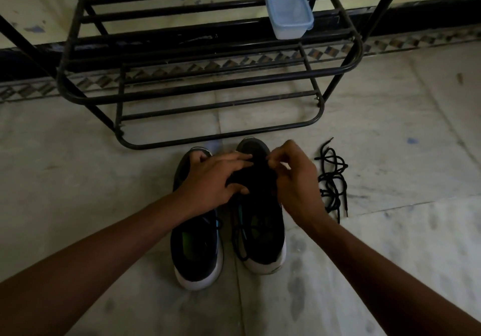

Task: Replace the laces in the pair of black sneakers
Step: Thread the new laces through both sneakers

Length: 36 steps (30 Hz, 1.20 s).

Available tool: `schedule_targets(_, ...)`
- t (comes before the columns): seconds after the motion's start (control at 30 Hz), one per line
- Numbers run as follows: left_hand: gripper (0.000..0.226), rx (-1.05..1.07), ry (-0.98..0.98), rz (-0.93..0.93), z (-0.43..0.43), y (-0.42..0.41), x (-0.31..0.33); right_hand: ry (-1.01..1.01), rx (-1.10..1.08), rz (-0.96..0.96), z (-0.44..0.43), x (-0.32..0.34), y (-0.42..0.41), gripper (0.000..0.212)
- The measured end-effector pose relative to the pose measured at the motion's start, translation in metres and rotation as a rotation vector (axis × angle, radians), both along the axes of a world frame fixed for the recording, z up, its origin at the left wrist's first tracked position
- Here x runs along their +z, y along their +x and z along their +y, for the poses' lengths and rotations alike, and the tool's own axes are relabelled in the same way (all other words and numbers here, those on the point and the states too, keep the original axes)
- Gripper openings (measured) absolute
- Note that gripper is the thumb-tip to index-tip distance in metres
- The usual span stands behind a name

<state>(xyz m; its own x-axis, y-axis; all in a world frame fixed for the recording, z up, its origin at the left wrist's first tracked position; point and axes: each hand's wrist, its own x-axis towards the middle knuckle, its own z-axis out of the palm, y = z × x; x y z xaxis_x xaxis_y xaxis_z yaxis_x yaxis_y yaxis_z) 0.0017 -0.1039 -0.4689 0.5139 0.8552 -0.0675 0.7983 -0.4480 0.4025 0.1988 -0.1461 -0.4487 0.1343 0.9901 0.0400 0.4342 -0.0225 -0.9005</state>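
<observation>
Working the lace (240, 234) through the right sneaker (263, 231), which is standing on the floor beside its pair.
Left hand (216, 179) is lying spread, steadying the upper, while the right hand (296, 179) grip is pinching the lace. It is best drawn evenly, row by row. Loose laces (331, 179) are lying just beside.

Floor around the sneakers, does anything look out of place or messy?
Loose black laces lie tangled on the floor right of the right sneaker. A plastic container sits alone on the shoe rack. Nothing looks spilled.
</observation>
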Motion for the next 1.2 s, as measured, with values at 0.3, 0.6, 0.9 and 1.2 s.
schedule_targets(0.3, 0.062, -0.003, 0.016, 0.063, 0.0, 0.002, 0.002, -0.014, 0.261, -0.304, 0.033, 0.044, 0.045, 0.01)
schedule_targets(0.6, 0.061, -0.009, 0.028, 0.091, -0.001, 0.002, 0.002, 0.011, 0.231, -0.278, 0.022, 0.043, 0.048, 0.017)
schedule_targets(0.9, 0.061, -0.012, 0.036, 0.085, -0.002, 0.001, -0.001, -0.04, 0.12, 0.086, 0.021, 0.047, 0.058, 0.032)
schedule_targets(1.2, 0.061, -0.028, 0.054, 0.137, -0.003, 0.003, 0.001, -0.053, 0.483, -0.987, 0.031, 0.058, 0.069, 0.018)
